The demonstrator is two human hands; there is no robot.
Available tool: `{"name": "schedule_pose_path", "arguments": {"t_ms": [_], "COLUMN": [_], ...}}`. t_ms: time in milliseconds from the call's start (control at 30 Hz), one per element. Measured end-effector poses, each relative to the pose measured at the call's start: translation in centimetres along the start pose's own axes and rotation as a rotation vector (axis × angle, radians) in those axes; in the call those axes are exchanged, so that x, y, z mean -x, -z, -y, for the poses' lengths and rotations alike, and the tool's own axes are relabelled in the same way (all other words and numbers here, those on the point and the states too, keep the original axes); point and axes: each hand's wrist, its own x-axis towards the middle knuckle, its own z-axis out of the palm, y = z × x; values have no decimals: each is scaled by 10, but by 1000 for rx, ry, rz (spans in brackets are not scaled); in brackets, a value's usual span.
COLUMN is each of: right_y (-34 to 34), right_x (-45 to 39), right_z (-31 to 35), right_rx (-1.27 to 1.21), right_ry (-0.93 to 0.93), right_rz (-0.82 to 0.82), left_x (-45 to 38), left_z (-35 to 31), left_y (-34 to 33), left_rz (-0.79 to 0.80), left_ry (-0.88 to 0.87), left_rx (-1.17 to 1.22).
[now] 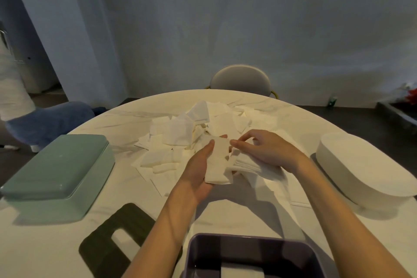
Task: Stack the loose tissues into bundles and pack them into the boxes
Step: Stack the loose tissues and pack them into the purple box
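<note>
Head: three boxes (pixel 58 171), two hands (pixel 198 169).

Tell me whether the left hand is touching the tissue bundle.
Touching: the head view shows the left hand cupped under the tissue bundle, thumb pressed along its edge.

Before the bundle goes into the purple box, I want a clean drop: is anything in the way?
Nothing visible. The bundle, held in the left hand, is just beyond the purple box, which is open-topped, with only bare table between.
</note>
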Motion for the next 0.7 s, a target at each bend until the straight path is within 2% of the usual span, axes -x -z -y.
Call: {"name": "schedule_pose_path", "arguments": {"t_ms": [133,233,400,467,533,633,700], "right_y": [6,12,9,-5,-22,-35,-31], "right_x": [3,6,15,14,11,3,0], "right_z": [-2,2,17,23,26,16,11], "right_rx": [39,-46,-599,-721,-663,-336,-295], "right_ry": [28,13,23,7,-23,50,57], "right_rz": [103,78,-58,-86,-186,-389,-337], "left_x": [4,1,-1,1,2,4,3], "left_z": [-5,-5,5,13,19,22,19], "left_y": [0,4,-7,-15,-24,-28,-24], "left_rz": [39,45,4,-1,0,5,-16], "left_ry": [-18,-44,-6,-10,-7,24,-16], "left_rx": [-8,19,31,71,141,182,122]}}
